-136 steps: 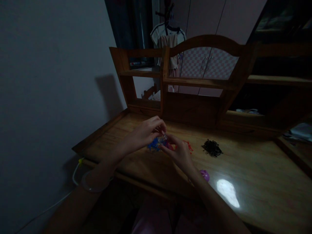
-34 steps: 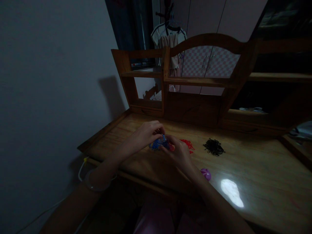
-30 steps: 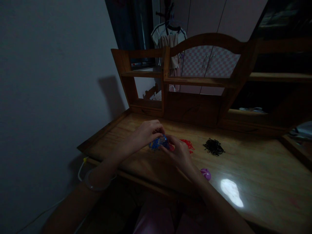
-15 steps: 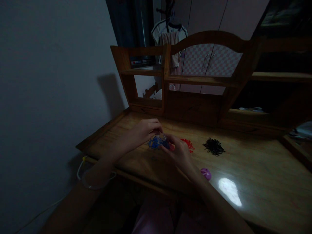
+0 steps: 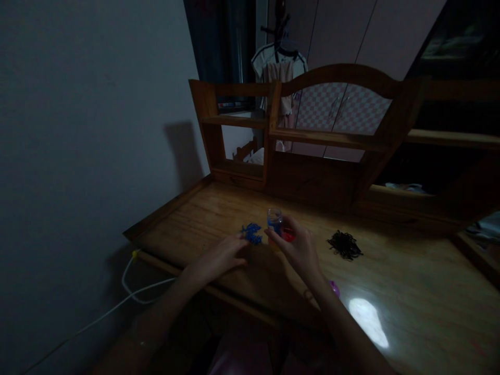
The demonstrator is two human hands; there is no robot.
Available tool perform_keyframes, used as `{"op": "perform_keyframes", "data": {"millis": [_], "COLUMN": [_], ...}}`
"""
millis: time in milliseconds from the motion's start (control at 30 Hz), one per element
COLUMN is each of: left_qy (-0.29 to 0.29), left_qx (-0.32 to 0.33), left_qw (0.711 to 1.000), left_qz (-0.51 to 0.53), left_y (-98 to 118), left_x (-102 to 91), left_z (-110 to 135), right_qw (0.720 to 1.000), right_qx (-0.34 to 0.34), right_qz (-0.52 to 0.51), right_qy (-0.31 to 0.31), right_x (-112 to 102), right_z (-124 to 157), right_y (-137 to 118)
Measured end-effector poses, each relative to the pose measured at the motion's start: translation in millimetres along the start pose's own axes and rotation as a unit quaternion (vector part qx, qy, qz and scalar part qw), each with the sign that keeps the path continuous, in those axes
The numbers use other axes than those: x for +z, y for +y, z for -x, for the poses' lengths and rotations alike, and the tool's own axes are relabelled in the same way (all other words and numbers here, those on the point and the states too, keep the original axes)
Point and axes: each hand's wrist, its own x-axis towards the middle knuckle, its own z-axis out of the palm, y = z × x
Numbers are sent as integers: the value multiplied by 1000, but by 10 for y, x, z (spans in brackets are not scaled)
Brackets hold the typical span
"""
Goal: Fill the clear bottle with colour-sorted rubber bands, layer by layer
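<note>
In dim light, my right hand (image 5: 299, 250) is closed round a small clear jar (image 5: 274, 220) that stands upright on the wooden desk (image 5: 410, 271); blue bits show inside it. My left hand (image 5: 222, 256) lies low on the desk with its fingers stretched toward a small heap of blue bands (image 5: 251, 233), just short of it. Something red (image 5: 288, 236) shows right beside my right hand's fingers. A pile of black bands (image 5: 345, 245) lies to the right of that hand.
A purple lid-like thing (image 5: 334, 287) lies by my right wrist. A wooden shelf unit (image 5: 312, 135) stands along the desk's back. A bright light patch (image 5: 367, 322) shines on the desk. A white cable (image 5: 133, 291) hangs off the left edge, beside the grey wall.
My left hand has left the jar and dropped to the desk near the blue bands. My right hand has set the jar upright, a little farther right. The camera shifted slightly.
</note>
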Motion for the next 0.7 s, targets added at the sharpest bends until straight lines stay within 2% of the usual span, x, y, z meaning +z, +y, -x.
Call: {"op": "perform_keyframes", "data": {"millis": [133, 200, 300, 433, 533, 600, 700], "left_qy": [-48, -51, -13, 81, 143, 159, 135], "left_qx": [-2, 1, 8, 30, -17, -45, -45], "left_qw": [999, 998, 1000, 996, 989, 986, 988], "left_qz": [16, 22, 25, 26, 20, 26, 60], "left_y": [-47, -72, -110, -196, -263, -270, -207], "left_x": [90, 112, 152, 217, 242, 247, 257], "left_z": [-135, -237, -362, -411, -392, -382, -384], "right_qw": [1000, 1000, 1000, 1000, 1000, 1000, 1000], "right_qx": [14, 18, 19, 22, 11, 5, -1], "right_qz": [-8, -10, -2, 3, 4, 5, 0], "right_qy": [5, 8, 10, 13, 9, 5, 3], "right_x": [19, 26, 30, 33, 31, 27, 22], "right_z": [-10, -15, -21, -21, -17, -14, -11], "right_y": [52, 78, 110, 134, 133, 124, 113]}}
